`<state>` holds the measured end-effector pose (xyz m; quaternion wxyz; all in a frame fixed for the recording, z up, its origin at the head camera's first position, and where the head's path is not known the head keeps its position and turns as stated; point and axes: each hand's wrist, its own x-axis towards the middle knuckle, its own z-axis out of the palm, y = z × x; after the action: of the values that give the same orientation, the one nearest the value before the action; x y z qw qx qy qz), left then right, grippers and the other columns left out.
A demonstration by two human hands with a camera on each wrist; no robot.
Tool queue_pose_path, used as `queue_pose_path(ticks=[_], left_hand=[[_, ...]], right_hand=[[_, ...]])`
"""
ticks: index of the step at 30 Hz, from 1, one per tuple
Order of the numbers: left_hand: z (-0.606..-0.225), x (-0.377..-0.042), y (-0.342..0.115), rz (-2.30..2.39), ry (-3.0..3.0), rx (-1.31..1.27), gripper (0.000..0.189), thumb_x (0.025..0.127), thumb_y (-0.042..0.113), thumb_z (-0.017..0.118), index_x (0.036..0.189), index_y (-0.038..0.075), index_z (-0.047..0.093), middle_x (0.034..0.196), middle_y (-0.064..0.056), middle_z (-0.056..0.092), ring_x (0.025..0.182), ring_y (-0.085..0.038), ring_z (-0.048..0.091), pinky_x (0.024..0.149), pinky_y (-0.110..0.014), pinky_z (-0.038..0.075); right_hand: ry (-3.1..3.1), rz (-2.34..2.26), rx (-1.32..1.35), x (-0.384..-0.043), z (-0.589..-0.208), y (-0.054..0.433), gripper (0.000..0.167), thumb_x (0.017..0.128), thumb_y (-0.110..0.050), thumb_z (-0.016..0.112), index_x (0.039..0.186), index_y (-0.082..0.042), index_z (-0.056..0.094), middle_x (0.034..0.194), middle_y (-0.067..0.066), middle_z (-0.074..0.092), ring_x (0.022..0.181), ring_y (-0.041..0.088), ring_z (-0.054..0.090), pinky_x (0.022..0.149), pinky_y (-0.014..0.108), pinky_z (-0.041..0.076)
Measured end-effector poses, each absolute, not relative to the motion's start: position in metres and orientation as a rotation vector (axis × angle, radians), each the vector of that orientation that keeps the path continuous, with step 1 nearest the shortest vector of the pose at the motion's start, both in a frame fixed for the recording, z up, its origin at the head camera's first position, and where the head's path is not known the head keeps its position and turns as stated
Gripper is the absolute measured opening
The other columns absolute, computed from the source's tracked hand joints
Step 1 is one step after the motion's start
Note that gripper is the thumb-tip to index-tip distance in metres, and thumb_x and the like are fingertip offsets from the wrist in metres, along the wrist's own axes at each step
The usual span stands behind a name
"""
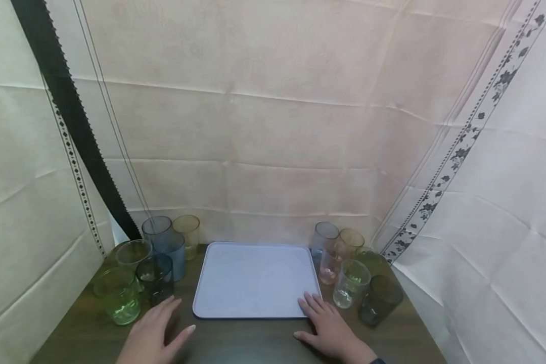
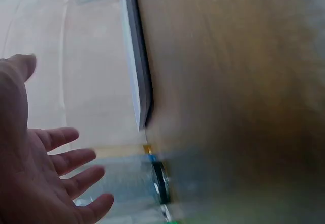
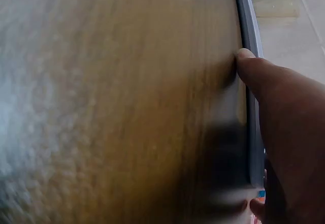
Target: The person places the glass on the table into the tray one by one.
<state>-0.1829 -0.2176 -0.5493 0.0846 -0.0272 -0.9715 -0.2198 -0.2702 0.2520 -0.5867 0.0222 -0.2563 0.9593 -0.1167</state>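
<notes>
A white rectangular tray (image 1: 257,280) lies on the wooden table between two groups of glasses. My left hand (image 1: 152,333), fingers relaxed and thumb spread, is off the tray's front left corner and holds nothing. Closest to it are a dark grey glass (image 1: 156,283) and a green glass (image 1: 124,303). Over the tray's front right corner is my right hand (image 1: 329,328), its fingers extended; whether they touch the tray I cannot tell. Beside that hand stand a clear glass (image 1: 345,294) and a dark brown glass (image 1: 376,306). In the left wrist view the left palm (image 2: 25,183) shows nothing in it.
At the back left are blue glasses (image 1: 177,260), a yellow glass (image 1: 191,237) and a pale clear glass (image 1: 132,255). Further right stand a pink glass (image 1: 328,270), an amber glass (image 1: 349,242) and a grey-blue glass (image 1: 324,237). Pale cloth (image 1: 255,126) hangs around the table (image 1: 236,344).
</notes>
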Motion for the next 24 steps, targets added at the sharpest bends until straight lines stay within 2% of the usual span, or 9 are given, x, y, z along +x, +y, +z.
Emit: queue_pose_path(ticks=[6, 9, 12, 14, 16, 18, 20, 22, 24], left_hand=[[-0.546, -0.172, -0.246, -0.792, -2.942, 0.238, 0.083, 0.095, 0.077, 0.072, 0.129, 0.001, 0.073, 0.125, -0.021, 0.075, 0.114, -0.047, 0.072, 0.093, -0.067, 0.059], [-0.547, -0.165, -0.264, -0.859, -2.945, 0.402, 0.079, 0.094, 0.080, 0.071, 0.116, 0.005, 0.076, 0.110, -0.013, 0.077, 0.101, -0.039, 0.075, 0.085, -0.061, 0.061], [-0.549, -0.161, -0.283, -0.925, -2.869, 0.562, 0.074, 0.093, 0.081, 0.070, 0.105, 0.009, 0.075, 0.096, -0.004, 0.076, 0.087, -0.027, 0.073, 0.074, -0.051, 0.060], [-0.551, -0.160, -0.294, -0.953, -2.767, 0.663, 0.070, 0.094, 0.078, 0.071, 0.101, 0.008, 0.072, 0.091, -0.004, 0.074, 0.081, -0.024, 0.071, 0.068, -0.048, 0.056], [-0.553, -0.161, -0.303, -0.956, -2.651, 0.745, 0.069, 0.095, 0.071, 0.075, 0.107, 0.003, 0.067, 0.094, -0.011, 0.071, 0.082, -0.028, 0.069, 0.067, -0.049, 0.054], [-0.556, -0.166, -0.309, -0.968, -2.538, 0.812, 0.077, 0.094, 0.065, 0.080, 0.120, -0.004, 0.061, 0.106, -0.021, 0.065, 0.092, -0.037, 0.067, 0.071, -0.055, 0.054], [-0.559, -0.173, -0.314, -0.994, -2.458, 0.828, 0.093, 0.092, 0.061, 0.084, 0.141, -0.010, 0.050, 0.124, -0.032, 0.057, 0.108, -0.048, 0.063, 0.080, -0.064, 0.054], [-0.561, -0.180, -0.317, -1.046, -2.411, 0.823, 0.111, 0.090, 0.060, 0.086, 0.159, -0.011, 0.035, 0.140, -0.040, 0.047, 0.123, -0.056, 0.055, 0.092, -0.072, 0.051], [-0.563, -0.187, -0.319, -1.106, -2.376, 0.782, 0.120, 0.091, 0.056, 0.088, 0.167, -0.010, 0.022, 0.152, -0.043, 0.038, 0.134, -0.060, 0.048, 0.101, -0.076, 0.047]], right_hand=[[2.977, -0.370, -0.803, -0.270, -0.591, 0.253, 0.095, 0.100, -0.081, 0.057, 0.172, -0.020, 0.043, 0.180, 0.009, 0.033, 0.165, 0.041, 0.031, 0.126, 0.070, 0.034], [2.979, -0.370, -0.801, -0.270, -0.592, 0.254, 0.094, 0.101, -0.081, 0.057, 0.172, -0.020, 0.043, 0.180, 0.009, 0.033, 0.165, 0.040, 0.030, 0.126, 0.070, 0.033], [2.978, -0.376, -0.792, -0.270, -0.591, 0.254, 0.094, 0.101, -0.080, 0.058, 0.172, -0.020, 0.043, 0.180, 0.008, 0.032, 0.165, 0.040, 0.030, 0.126, 0.070, 0.033], [2.977, -0.384, -0.787, -0.270, -0.590, 0.254, 0.093, 0.101, -0.079, 0.059, 0.172, -0.020, 0.043, 0.181, 0.008, 0.032, 0.166, 0.040, 0.029, 0.126, 0.070, 0.033], [2.975, -0.390, -0.783, -0.269, -0.589, 0.253, 0.093, 0.101, -0.078, 0.060, 0.172, -0.020, 0.043, 0.181, 0.008, 0.032, 0.166, 0.040, 0.029, 0.126, 0.070, 0.033], [2.973, -0.392, -0.782, -0.269, -0.588, 0.252, 0.093, 0.101, -0.078, 0.061, 0.172, -0.020, 0.043, 0.181, 0.008, 0.032, 0.166, 0.040, 0.029, 0.127, 0.070, 0.032], [2.972, -0.392, -0.779, -0.268, -0.587, 0.252, 0.093, 0.101, -0.078, 0.061, 0.172, -0.020, 0.043, 0.181, 0.008, 0.032, 0.166, 0.040, 0.029, 0.127, 0.070, 0.032], [2.971, -0.394, -0.779, -0.268, -0.587, 0.251, 0.093, 0.101, -0.078, 0.061, 0.172, -0.020, 0.043, 0.181, 0.008, 0.032, 0.166, 0.039, 0.028, 0.127, 0.069, 0.032], [2.968, -0.401, -0.786, -0.267, -0.588, 0.251, 0.093, 0.101, -0.078, 0.061, 0.172, -0.020, 0.044, 0.180, 0.008, 0.032, 0.166, 0.040, 0.029, 0.127, 0.070, 0.032]])
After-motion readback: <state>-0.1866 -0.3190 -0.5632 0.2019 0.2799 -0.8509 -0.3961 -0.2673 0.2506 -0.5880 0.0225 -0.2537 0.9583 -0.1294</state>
